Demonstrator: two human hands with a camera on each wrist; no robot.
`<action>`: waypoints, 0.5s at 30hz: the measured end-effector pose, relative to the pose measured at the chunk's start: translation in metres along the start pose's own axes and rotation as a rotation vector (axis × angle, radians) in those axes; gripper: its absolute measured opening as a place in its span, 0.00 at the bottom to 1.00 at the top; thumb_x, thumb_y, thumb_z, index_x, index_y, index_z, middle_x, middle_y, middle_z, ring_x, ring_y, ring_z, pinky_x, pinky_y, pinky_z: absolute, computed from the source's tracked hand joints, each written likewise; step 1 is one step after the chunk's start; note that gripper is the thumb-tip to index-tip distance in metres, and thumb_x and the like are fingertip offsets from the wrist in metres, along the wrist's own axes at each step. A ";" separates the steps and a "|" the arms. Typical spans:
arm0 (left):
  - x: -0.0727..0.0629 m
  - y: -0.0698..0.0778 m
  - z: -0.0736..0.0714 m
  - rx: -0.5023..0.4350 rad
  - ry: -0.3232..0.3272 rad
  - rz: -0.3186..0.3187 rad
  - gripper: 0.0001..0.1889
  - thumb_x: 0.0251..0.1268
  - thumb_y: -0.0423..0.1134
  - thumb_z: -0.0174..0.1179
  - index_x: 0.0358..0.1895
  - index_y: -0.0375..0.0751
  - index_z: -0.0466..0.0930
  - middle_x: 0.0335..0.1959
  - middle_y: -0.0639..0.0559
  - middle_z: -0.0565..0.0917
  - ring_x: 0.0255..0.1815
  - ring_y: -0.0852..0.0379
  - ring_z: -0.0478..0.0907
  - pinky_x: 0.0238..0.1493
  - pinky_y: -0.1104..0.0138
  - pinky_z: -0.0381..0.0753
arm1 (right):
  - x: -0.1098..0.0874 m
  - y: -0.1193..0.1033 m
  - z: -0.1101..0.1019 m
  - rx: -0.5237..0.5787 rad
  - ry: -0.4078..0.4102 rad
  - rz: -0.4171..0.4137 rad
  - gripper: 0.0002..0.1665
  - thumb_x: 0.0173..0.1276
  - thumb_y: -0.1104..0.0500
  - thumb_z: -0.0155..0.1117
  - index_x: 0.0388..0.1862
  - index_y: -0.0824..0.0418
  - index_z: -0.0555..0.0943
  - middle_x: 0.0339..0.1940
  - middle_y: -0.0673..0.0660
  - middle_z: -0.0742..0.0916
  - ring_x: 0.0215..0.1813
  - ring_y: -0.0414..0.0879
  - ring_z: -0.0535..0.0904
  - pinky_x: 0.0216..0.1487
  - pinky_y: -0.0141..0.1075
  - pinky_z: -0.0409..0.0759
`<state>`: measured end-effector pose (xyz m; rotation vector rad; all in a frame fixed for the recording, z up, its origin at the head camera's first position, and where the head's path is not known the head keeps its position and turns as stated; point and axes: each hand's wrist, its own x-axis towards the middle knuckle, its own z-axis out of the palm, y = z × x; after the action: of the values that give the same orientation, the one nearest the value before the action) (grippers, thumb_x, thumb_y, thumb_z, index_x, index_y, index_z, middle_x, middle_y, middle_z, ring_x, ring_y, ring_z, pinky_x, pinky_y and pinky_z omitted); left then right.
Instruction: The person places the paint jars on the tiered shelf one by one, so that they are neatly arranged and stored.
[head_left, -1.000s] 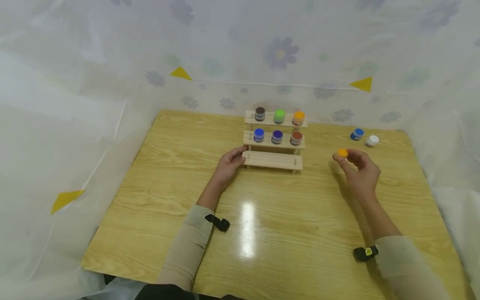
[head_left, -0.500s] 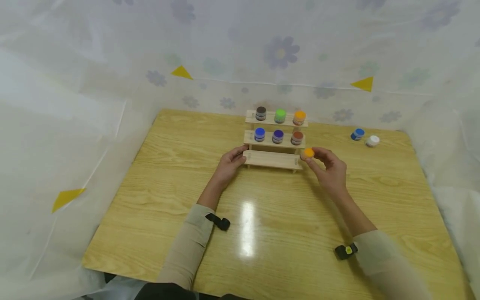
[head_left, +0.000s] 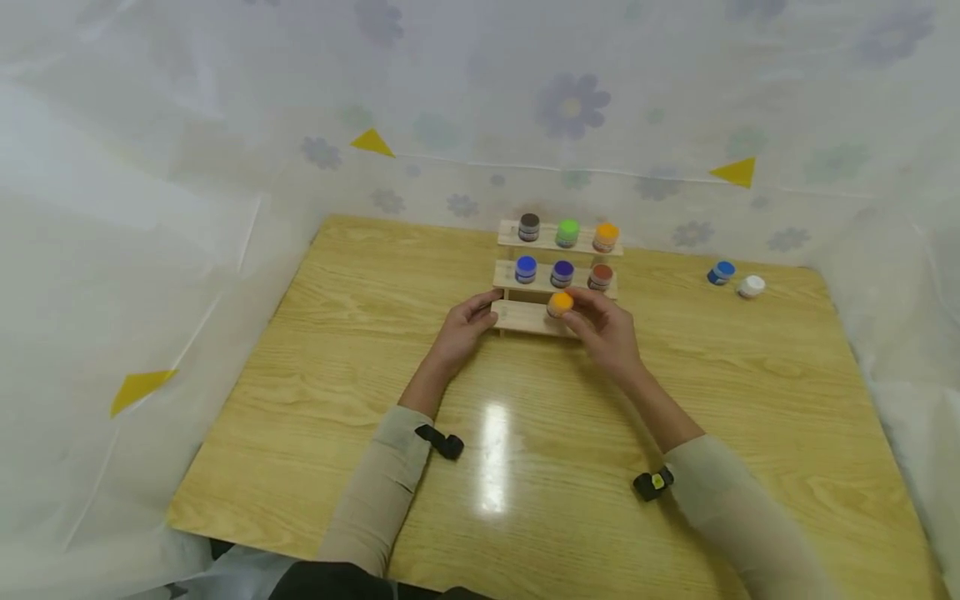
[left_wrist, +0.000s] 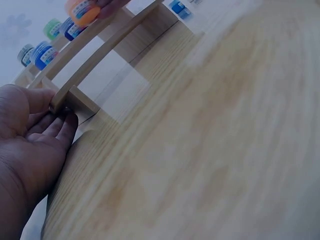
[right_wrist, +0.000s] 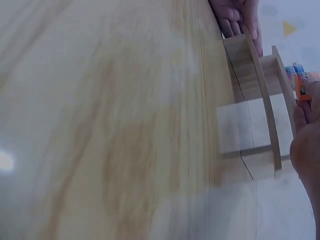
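A three-tier wooden rack (head_left: 519,317) stands toward the back of the table. My left hand (head_left: 456,337) grips the left end of its lowest shelf, thumb above and fingers underneath in the left wrist view. Between thumb and fingers, my right hand (head_left: 611,340) pinches a small paint jar (head_left: 559,305) with a yellow-orange lid, held over the lowest shelf. On the middle shelf stand a blue jar (head_left: 526,269), a purple jar (head_left: 562,274) and a brown-red jar (head_left: 600,277). The top shelf bears a black jar (head_left: 528,227), a green jar (head_left: 567,233) and an orange jar (head_left: 605,237).
Two more jars, one blue (head_left: 721,272) and one white (head_left: 751,287), sit on the table (head_left: 750,400) at the back right. A pale flowered sheet (head_left: 457,108) hangs behind the table and along its sides.
My right hand has carried the yellow-orange-lidded jar leftward, from right of the rack to over its lowest shelf. My left hand keeps its grip on the rack's left end.
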<state>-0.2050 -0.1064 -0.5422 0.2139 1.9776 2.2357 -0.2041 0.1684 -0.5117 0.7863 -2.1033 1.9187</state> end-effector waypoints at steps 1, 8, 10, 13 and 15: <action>0.000 0.000 0.000 -0.002 0.002 0.000 0.24 0.82 0.28 0.54 0.77 0.31 0.70 0.80 0.42 0.70 0.79 0.44 0.67 0.77 0.56 0.71 | 0.002 0.001 0.003 -0.001 -0.008 0.009 0.25 0.70 0.81 0.64 0.66 0.76 0.79 0.62 0.73 0.84 0.60 0.41 0.84 0.62 0.30 0.83; -0.001 -0.001 0.002 -0.006 0.021 -0.014 0.24 0.82 0.27 0.54 0.76 0.31 0.71 0.79 0.42 0.71 0.78 0.44 0.69 0.75 0.58 0.73 | 0.012 0.006 0.025 -0.031 -0.056 0.040 0.24 0.70 0.77 0.67 0.64 0.74 0.81 0.61 0.70 0.85 0.59 0.42 0.84 0.62 0.30 0.83; -0.001 0.000 0.002 -0.003 0.024 -0.017 0.24 0.82 0.28 0.55 0.76 0.31 0.70 0.79 0.42 0.71 0.78 0.44 0.69 0.75 0.58 0.73 | 0.013 0.007 0.030 -0.063 -0.074 0.045 0.23 0.70 0.78 0.67 0.64 0.76 0.80 0.60 0.71 0.85 0.59 0.48 0.85 0.62 0.29 0.82; 0.000 0.001 0.002 0.000 0.027 -0.018 0.24 0.82 0.28 0.55 0.77 0.32 0.70 0.79 0.42 0.71 0.79 0.45 0.69 0.76 0.58 0.73 | 0.015 0.010 0.035 -0.139 -0.097 0.046 0.23 0.71 0.76 0.67 0.64 0.76 0.80 0.60 0.71 0.86 0.60 0.59 0.85 0.63 0.28 0.81; 0.001 0.001 0.001 0.000 0.027 -0.016 0.24 0.82 0.28 0.55 0.77 0.32 0.70 0.79 0.42 0.71 0.79 0.45 0.69 0.76 0.59 0.73 | 0.016 0.011 0.037 -0.194 -0.103 0.048 0.23 0.71 0.74 0.69 0.64 0.74 0.81 0.60 0.69 0.87 0.60 0.62 0.84 0.63 0.28 0.81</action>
<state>-0.2062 -0.1049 -0.5415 0.1684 1.9858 2.2403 -0.2150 0.1293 -0.5189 0.8155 -2.3463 1.6961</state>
